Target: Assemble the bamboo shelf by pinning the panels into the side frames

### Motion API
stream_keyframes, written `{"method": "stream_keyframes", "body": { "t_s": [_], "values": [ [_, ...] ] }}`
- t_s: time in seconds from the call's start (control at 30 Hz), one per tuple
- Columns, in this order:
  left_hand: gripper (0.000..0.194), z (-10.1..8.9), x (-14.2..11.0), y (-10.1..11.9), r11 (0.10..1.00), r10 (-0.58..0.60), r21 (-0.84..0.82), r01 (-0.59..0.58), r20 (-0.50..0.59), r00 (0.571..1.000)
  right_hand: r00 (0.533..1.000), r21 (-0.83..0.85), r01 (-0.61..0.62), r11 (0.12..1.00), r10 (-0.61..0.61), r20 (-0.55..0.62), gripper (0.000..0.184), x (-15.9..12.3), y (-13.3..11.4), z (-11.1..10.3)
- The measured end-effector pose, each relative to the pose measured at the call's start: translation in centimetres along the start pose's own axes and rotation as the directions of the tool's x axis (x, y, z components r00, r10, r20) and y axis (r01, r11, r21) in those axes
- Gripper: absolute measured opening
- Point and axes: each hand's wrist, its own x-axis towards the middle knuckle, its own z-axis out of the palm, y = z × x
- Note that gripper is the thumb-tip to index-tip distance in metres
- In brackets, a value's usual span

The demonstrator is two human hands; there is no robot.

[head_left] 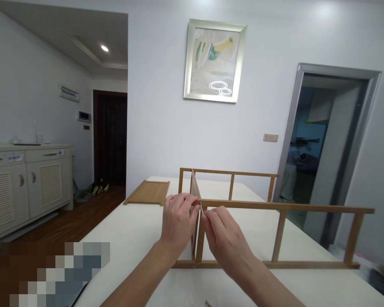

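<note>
The left hand (179, 217) has its fingers bent over the near top rail of a ladder-sided wooden rack frame (307, 207), clamped on it with the thumb on the near side, while the right hand (225, 232) pinches a thin metal tool (202, 209) between thumb and forefinger, its tip at the rail beside an upright wooden panel (195, 183). The frame rests on its long side across the white table (131, 238), with a flat wooden slatted panel (150, 192) lying beyond the left hand, near the far edge
</note>
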Motion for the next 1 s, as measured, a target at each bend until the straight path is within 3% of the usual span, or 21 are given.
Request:
{"method": "stream_keyframes", "body": {
  "t_s": [0.17,0.27,0.37,0.47,0.57,0.63,0.7,0.8,0.9,1.0],
  "values": [
    [0.010,0.1,0.1,0.0,1.000,0.015,0.009,-0.015,-0.008,1.000,0.990,0.067,0.140,0.988,-0.141,0.014,0.017,0.1,0.3,-0.7],
    [0.012,0.1,0.1,0.0,0.999,0.033,0.018,-0.033,-0.010,0.999,0.990,0.182,0.143,0.973,-0.143,-0.015,0.020,-0.4,-0.1,-1.3],
    [0.022,-0.2,-0.5,-0.2,0.994,0.090,0.063,-0.087,-0.054,0.994,0.991,0.239,0.136,0.961,-0.135,-0.022,0.032,-2.1,-0.7,-2.0],
    [0.031,-0.9,-2.4,-0.7,0.976,0.205,0.088,-0.198,-0.080,0.975,0.980,0.237,0.145,0.961,-0.173,0.101,0.037,-5.2,-1.0,-2.2],
    [0.029,-1.4,-5.6,-1.7,0.953,0.301,-0.042,-0.299,0.084,0.950,0.934,0.208,0.149,0.967,-0.206,0.293,0.029,-8.6,-0.9,-1.4],
    [0.023,-1.4,-8.0,-2.3,0.973,0.225,-0.119,-0.199,0.291,0.930,0.897,0.194,0.128,0.973,-0.197,0.396,0.023,-10.4,-0.7,-0.4],
    [0.022,-1.1,-9.9,-2.6,0.996,0.055,-0.089,-0.013,0.484,0.874,0.860,0.192,0.068,0.979,-0.155,0.487,0.022,-11.4,-0.6,0.6],
    [0.025,-0.4,-11.6,-2.6,0.987,-0.126,0.011,0.160,0.666,0.736,0.789,0.210,-0.049,0.976,-0.091,0.607,0.020,-11.7,-0.5,1.6],
    [0.027,0.0,-12.1,-2.1,0.980,-0.176,0.074,0.187,0.769,0.615,0.734,0.219,-0.136,0.966,-0.050,0.677,0.018,-11.4,-0.6,1.8],
    [0.030,0.2,-12.3,-1.7,0.972,-0.221,0.138,0.189,0.809,0.546,0.718,0.236,-0.196,0.952,-0.025,0.696,0.018,-11.4,-0.6,1.9]
  ]
}}
